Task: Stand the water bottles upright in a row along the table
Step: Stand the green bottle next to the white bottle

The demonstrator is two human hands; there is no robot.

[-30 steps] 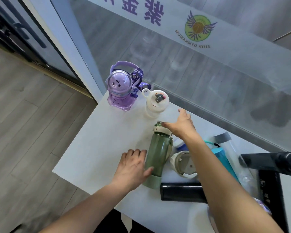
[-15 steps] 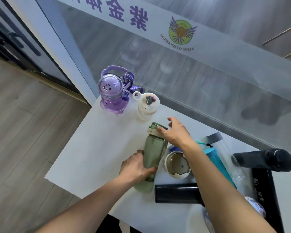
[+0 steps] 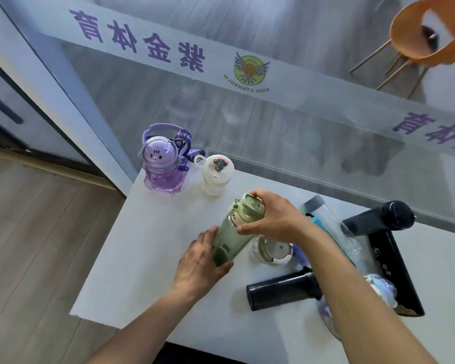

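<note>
A green bottle is tilted up off the white table, lid end raised. My left hand grips its lower body and my right hand holds its lid end. A purple bottle and a white bottle stand upright side by side at the table's far left edge. A white lidded bottle lies just right of the green one. A black bottle lies on its side near the front. A clear bottle with a grey cap and a teal bottle lie behind my right arm.
A black bottle rests on a black box at the right. A glass wall with purple lettering runs behind the table. An orange chair shows beyond the glass. Wooden floor lies to the left of the table's edge.
Both hands closed on the green bottle, which lay flat a second ago, and its lid end has lifted off the table. The camera has tipped upward.
</note>
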